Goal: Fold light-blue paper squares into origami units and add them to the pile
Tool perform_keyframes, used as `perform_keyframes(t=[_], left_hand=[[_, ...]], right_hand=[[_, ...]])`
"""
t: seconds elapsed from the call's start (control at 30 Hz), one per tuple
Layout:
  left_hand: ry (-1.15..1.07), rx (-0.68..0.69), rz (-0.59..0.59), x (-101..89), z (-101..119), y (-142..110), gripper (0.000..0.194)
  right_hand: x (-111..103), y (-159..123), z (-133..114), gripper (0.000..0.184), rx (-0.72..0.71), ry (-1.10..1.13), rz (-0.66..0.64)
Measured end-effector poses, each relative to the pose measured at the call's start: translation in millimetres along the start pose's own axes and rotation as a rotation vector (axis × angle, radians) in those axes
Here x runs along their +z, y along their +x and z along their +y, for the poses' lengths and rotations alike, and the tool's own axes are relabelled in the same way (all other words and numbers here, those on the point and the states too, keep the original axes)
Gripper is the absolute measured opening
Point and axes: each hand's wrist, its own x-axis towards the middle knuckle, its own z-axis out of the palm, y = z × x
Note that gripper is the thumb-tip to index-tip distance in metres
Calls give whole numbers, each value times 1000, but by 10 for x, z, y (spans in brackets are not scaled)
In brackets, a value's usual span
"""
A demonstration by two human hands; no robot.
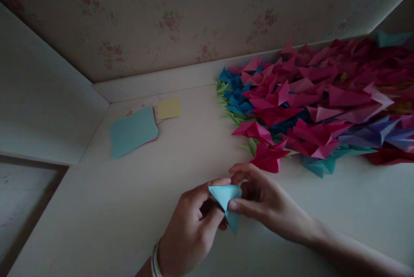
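A piece of light blue origami paper [226, 195], folded into pointed triangular flaps, is held between both hands above the white table. My left hand [197, 221] grips its left side, the thumb low on the paper and the fingers behind it. From the right, my right hand [261, 199] pinches the paper, thumb in front at the middle and fingers near the top right corner. Parts of the fingers behind the paper are hidden. A white band [155, 259] circles my left wrist.
Many folded paper pieces in pink [271, 91], blue [239, 100], green and purple crowd the right side. A stack of light blue sheets [134, 132] and a small yellow sheet [169, 108] lie back left on the white table [103, 208], below a floral wall.
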Motion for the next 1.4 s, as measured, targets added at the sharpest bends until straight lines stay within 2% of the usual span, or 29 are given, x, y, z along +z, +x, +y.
perform_keyframes(t=[0.1, 0.17, 0.3, 0.43, 0.63, 0.87, 1.0, 1.1, 1.27, 1.4], left_hand=[[246, 201, 168, 57, -41, 22, 35], [355, 293, 219, 86, -76, 33, 37], [424, 311, 231, 115, -118, 37, 36], [412, 267, 201, 127, -114, 32, 39], [376, 234, 221, 141, -120, 24, 39], [283, 188, 194, 130, -140, 20, 39], [205, 157, 169, 104, -148, 42, 38], [207, 188, 170, 92, -155, 61, 35], [269, 298, 213, 93, -191, 63, 45], [119, 233, 234, 91, -204, 46, 43]], right_hand=[[26, -57, 32, 52, -265, -322, 194], [53, -80, 37, 55, -393, -461, 206], [95, -73, 34, 36, -463, -551, 200], [99, -52, 51, 46, -537, -607, 202], [89, -60, 63, 56, -612, -638, 292], [112, -76, 62, 50, -628, -635, 110], [111, -51, 74, 49, -618, -584, 75], [99, -41, 66, 50, -640, -560, 93], [86, -51, 50, 53, -603, -528, 97], [91, -59, 66, 51, -599, -534, 213]])
